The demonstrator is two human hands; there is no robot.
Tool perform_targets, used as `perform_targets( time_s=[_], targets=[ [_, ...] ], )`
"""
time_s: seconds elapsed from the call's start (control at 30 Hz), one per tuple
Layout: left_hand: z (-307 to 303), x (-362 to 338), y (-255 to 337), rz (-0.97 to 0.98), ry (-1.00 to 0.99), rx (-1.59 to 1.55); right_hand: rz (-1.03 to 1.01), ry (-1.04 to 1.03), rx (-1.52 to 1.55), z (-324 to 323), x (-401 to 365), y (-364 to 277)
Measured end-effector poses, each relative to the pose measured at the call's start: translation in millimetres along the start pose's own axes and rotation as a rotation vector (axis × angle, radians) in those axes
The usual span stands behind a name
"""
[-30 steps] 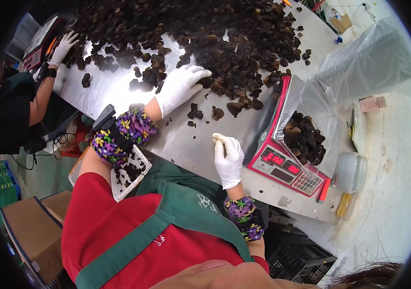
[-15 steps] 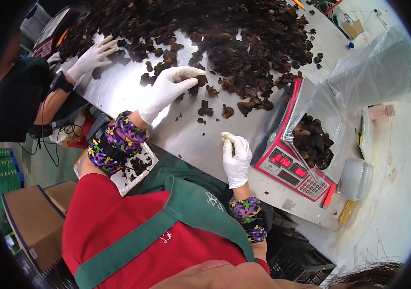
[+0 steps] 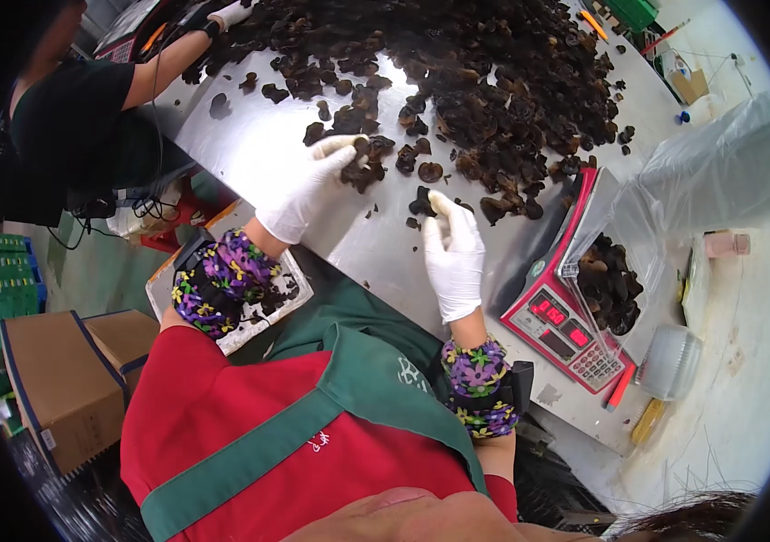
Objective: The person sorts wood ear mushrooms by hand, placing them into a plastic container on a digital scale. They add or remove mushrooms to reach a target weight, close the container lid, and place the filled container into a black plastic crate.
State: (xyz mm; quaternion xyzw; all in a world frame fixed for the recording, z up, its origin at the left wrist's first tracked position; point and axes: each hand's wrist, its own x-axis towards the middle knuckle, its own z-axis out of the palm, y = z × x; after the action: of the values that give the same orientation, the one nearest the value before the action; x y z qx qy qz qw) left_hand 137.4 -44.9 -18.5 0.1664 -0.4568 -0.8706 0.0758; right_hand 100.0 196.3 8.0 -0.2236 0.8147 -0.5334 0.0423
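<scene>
On the metal table lies a wide heap of dark, curled pieces that look like dried fungus. My left hand, in a white glove, is closed on some dark pieces at the heap's near edge. To its right, my right hand, also gloved, pinches a small dark piece between thumb and fingers. Loose pieces are scattered between and beyond the two hands.
A red scale with lit digits stands at the right, bearing a clear bag with dark pieces. A white tray sits below my left forearm. At the upper left, a co-worker's gloved hand reaches over the heap.
My left hand has closed on dark pieces. My right hand has moved up and forward and now pinches a piece. The co-worker's hand has moved farther up, and the whole view has shifted slightly.
</scene>
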Motion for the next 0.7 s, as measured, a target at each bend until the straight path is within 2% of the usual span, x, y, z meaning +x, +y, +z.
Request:
perform_targets(
  time_s=[0.03,0.1,0.13,0.17,0.23,0.37,0.43,0.47,0.5,0.53,0.57,0.6,0.63,0.67,0.7],
  targets=[
    [-5,5,-14,0.042,-0.112,0.037,0.034,-0.056,0.086,5,2,-5],
    [13,2,-34,0.015,-0.075,0.004,0.064,-0.088,0.249,16,3,-14],
    [15,-2,-38,-0.073,-0.153,-0.04,0.104,-0.074,0.284,19,2,-18],
    [27,-8,-38,-0.099,-0.094,-0.046,0.112,-0.07,0.276,18,2,-14],
    [38,-13,-42,-0.067,-0.153,-0.155,0.063,-0.084,0.133,18,0,-1],
    [27,-12,-45,-0.052,-0.113,-0.166,0.241,-0.049,0.356,7,-4,6],
    [18,-22,-22,-0.014,0.081,0.048,0.254,-0.035,0.352,0,-4,6],
    [14,-30,-9,0.021,0.109,0.034,0.208,0.016,0.309,-5,-3,10],
    [18,-48,11,0.151,0.254,0.293,0.161,0.067,0.266,-9,-3,13],
    [-2,-53,13,0.28,0.412,0.413,0.18,0.104,0.291,-12,-2,15],
    [-30,-59,13,0.421,0.523,0.431,0.178,0.103,0.29,-19,-2,14],
    [-48,-68,17,0.434,0.645,0.319,0.093,0.142,0.09,-27,-3,9],
    [-67,-78,23,0.508,0.777,0.526,0.01,0.179,-0.106,-33,-5,5],
    [-112,-82,14,0.633,0.834,0.673,-0.003,0.197,-0.15,-37,-7,6],
    [-137,-92,15,0.698,0.93,1.08,0.006,0.193,-0.197,-39,-10,13]
  ],
)
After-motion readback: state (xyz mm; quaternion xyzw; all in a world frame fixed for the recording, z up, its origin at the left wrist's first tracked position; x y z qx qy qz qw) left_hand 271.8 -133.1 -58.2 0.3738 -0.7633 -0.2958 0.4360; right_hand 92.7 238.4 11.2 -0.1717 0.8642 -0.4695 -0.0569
